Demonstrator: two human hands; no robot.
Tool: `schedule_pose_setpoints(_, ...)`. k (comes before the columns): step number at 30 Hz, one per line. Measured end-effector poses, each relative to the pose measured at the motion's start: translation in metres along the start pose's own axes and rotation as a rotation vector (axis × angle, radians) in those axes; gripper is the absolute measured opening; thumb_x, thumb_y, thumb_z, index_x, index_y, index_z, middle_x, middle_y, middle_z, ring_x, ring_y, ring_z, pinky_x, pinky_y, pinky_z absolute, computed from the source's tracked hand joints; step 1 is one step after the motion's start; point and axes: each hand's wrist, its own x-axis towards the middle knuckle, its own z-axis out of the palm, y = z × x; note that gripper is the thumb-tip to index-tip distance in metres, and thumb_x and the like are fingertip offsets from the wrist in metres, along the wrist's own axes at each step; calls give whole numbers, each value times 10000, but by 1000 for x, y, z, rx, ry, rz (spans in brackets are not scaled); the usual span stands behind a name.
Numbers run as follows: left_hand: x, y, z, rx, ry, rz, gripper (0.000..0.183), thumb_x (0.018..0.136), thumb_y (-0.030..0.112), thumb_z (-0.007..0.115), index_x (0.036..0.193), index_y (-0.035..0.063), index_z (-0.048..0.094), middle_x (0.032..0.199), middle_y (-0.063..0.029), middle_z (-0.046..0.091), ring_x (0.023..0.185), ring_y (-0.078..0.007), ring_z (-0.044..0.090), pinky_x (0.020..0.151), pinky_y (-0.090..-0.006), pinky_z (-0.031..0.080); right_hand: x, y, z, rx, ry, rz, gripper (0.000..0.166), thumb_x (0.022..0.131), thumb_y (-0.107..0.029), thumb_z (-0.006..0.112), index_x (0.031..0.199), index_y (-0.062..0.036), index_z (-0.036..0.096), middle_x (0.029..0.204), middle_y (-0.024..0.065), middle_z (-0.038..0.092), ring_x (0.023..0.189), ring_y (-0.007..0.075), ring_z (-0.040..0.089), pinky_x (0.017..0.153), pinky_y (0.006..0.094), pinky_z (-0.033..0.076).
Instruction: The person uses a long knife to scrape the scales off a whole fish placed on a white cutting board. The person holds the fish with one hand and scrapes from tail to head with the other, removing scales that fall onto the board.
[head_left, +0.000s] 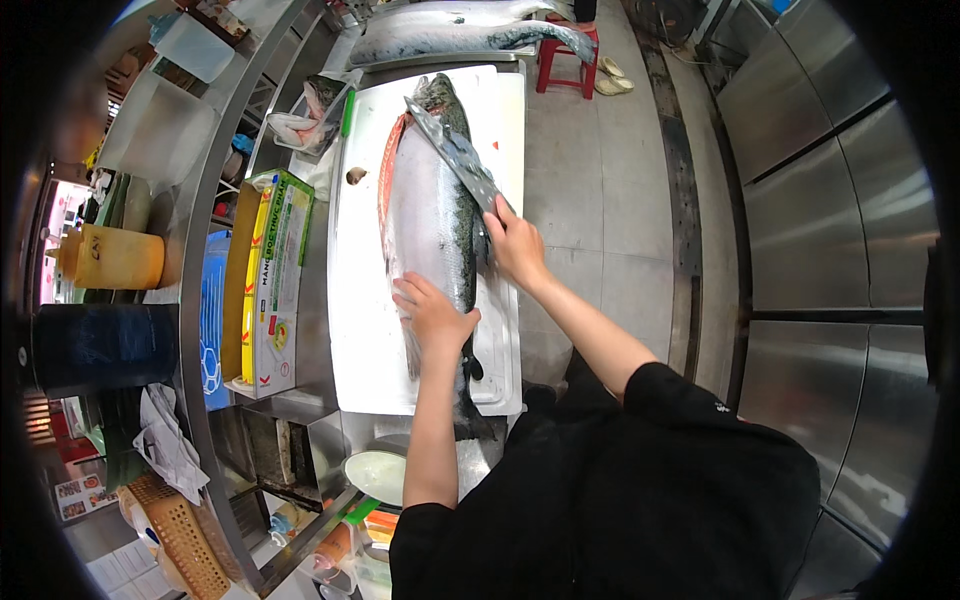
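A large whole fish, apparently a salmon (435, 195), lies on its side on a white cutting board (360, 300), its head at the far end. Its belly edge shows an open cut with pink flesh along the left. My right hand (517, 244) grips the handle of a broad knife (454, 150); the blade slants across the fish just behind the head. How deep the edge sits cannot be told. Across the narrower rear of the body lies my left hand (436, 311), fingers on the belly side and thumb over the back. The tail (471, 416) hangs past the board's near edge.
More whole fish (465, 41) lie on a tray beyond the board. Left stand a clear container with a cut fish head (311, 116), a food-wrap box (274, 285) and a steel shelf (225, 135). A white bowl (377, 476) sits near me. A red stool (568, 67) stands at far right.
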Motion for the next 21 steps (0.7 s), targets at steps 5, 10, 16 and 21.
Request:
schedule_pose_setpoints(5,-1,3,-5,-20,-13,1,1294,662,375,879,1499,-125,29,1562,-343,108,1431,-544,194,1075,-632,373,-31,27,-4,43,40,38,485,985,-383,524,1401,-134,535,1012,252,683,964,444,645,833,504,498)
schedule_pose_setpoints(10,-1,6,-9,-6,-23,-5,1286,667,371,876,1499,-124,31,1562,-344,112,1429,-546,198,1075,-634,373,-3,7,6,74,12,71,512,989,-407,506,1428,-144,510,1054,241,686,992,440,648,866,487,504)
schedule_pose_setpoints(16,-2,1,-6,-9,-12,-4,1294,651,377,879,1505,-114,41,1558,-352,124,1428,-538,207,1078,-616,378,-35,34,7,156,52,77,513,989,-417,482,1424,-147,519,1148,230,666,1098,412,624,924,459,488)
schedule_pose_setpoints(21,-1,0,-5,1,-15,-24,1302,643,375,880,1507,-112,36,1563,-349,125,1432,-537,200,1082,-611,377,-3,-2,11,110,-8,113,502,992,-400,478,1416,-134,518,1132,251,662,1078,437,618,912,472,485)
